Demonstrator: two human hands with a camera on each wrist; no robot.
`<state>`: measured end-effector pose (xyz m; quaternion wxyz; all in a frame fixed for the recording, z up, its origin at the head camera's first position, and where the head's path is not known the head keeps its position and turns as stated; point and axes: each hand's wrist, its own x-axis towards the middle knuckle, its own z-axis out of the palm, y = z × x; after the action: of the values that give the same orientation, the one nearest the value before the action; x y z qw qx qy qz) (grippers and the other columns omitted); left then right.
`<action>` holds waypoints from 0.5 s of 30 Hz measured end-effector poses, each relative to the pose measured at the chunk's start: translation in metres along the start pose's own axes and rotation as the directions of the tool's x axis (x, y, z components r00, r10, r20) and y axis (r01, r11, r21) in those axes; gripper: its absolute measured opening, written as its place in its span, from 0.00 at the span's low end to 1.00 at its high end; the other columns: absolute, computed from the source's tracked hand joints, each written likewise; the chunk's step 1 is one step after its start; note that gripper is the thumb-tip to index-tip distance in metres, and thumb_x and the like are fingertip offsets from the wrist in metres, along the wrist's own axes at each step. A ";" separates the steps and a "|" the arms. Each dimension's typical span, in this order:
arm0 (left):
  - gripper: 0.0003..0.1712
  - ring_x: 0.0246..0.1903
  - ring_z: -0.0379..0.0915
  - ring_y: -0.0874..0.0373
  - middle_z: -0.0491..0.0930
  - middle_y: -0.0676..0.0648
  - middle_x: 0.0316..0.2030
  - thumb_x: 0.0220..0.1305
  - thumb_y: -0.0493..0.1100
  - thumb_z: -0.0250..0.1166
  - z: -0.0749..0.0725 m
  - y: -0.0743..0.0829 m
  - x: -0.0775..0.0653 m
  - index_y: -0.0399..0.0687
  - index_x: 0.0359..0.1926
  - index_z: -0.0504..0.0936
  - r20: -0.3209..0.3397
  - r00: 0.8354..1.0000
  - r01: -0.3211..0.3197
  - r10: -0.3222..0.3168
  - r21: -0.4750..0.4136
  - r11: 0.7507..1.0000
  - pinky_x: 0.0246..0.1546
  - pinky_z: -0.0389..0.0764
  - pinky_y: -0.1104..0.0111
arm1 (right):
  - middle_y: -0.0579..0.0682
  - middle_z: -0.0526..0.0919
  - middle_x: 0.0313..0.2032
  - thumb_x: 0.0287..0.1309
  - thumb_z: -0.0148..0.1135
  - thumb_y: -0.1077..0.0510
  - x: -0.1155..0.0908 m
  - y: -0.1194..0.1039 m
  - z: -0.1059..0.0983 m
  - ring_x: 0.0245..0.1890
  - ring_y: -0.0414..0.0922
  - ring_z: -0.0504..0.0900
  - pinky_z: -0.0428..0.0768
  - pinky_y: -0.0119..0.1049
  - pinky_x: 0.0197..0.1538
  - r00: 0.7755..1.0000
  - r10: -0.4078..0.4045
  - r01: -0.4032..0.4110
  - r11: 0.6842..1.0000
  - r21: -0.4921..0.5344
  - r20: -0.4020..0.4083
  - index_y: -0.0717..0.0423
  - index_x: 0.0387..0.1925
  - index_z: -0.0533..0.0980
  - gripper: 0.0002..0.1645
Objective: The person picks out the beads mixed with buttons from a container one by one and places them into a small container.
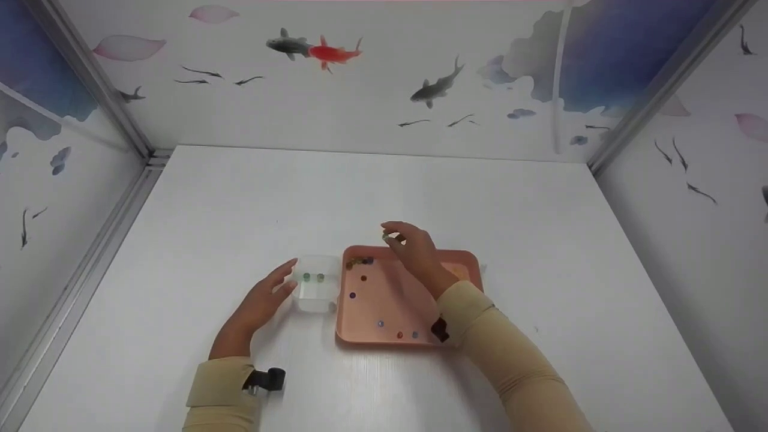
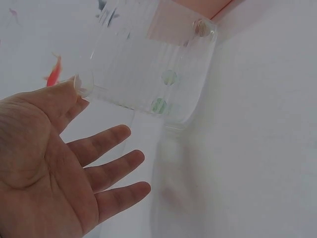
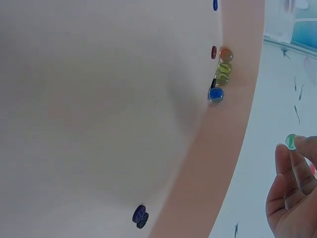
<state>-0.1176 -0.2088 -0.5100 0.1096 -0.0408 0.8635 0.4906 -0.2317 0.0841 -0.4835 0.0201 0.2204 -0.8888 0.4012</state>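
My right hand (image 1: 414,246) is raised over the far edge of the pink tray (image 1: 420,343). Between its thumb and fingertips it pinches a clear green glass marble (image 3: 290,142). To the left of the tray stands a clear plastic box (image 1: 312,306). Two green marbles (image 2: 159,105) show in it, and a brownish marble (image 2: 202,28) sits at a corner. My left hand (image 1: 264,300) is beside the box, its thumb and index finger touching the rim while the other fingers (image 2: 116,171) are spread out below.
Several marbles (image 3: 224,68) cluster in the tray's far left corner, with a blue marble (image 3: 216,94) at the end. Small dark blue discs (image 3: 140,215) and a red disc (image 3: 213,52) also lie in the tray. White walls with painted fish (image 1: 333,54) surround the white table (image 1: 240,198).
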 end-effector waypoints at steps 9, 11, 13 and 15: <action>0.32 0.70 0.49 0.35 0.55 0.38 0.72 0.75 0.50 0.50 -0.001 0.000 -0.002 0.52 0.75 0.55 0.008 1.000 0.017 -0.017 -0.004 1.000 0.67 0.54 0.40 | 0.54 0.83 0.46 0.66 0.59 0.62 0.000 -0.004 -0.001 0.43 0.49 0.82 0.83 0.42 0.43 0.999 -0.013 0.015 0.998 0.059 -0.034 0.55 0.57 0.77 0.18; 0.32 0.71 0.48 0.35 0.55 0.38 0.72 0.75 0.50 0.50 -0.001 0.000 -0.001 0.52 0.75 0.55 0.004 1.000 0.018 -0.018 -0.008 1.000 0.67 0.54 0.40 | 0.54 0.83 0.46 0.66 0.59 0.62 0.001 -0.004 -0.001 0.43 0.49 0.82 0.82 0.42 0.43 0.999 -0.013 0.016 0.997 0.071 -0.042 0.56 0.57 0.77 0.18; 0.32 0.71 0.48 0.35 0.56 0.38 0.72 0.75 0.51 0.49 -0.001 0.001 -0.001 0.53 0.75 0.55 0.006 1.000 0.025 -0.025 -0.005 1.000 0.67 0.54 0.39 | 0.54 0.83 0.46 0.66 0.59 0.62 0.001 -0.004 -0.001 0.43 0.49 0.82 0.82 0.41 0.41 0.999 0.008 -0.004 0.995 0.096 -0.045 0.56 0.57 0.77 0.18; 0.32 0.71 0.48 0.36 0.55 0.39 0.72 0.75 0.53 0.49 -0.001 0.002 -0.001 0.53 0.75 0.55 0.008 0.999 0.032 -0.032 0.002 0.999 0.66 0.54 0.39 | 0.53 0.83 0.47 0.66 0.59 0.61 0.002 -0.004 -0.001 0.43 0.49 0.82 0.81 0.39 0.39 0.998 0.036 -0.031 0.992 0.120 -0.047 0.56 0.57 0.77 0.18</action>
<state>-0.1173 -0.2083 -0.5078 0.1209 -0.0526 0.8627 0.4882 -0.2317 0.0814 -0.4793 0.0217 0.1965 -0.8660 0.4593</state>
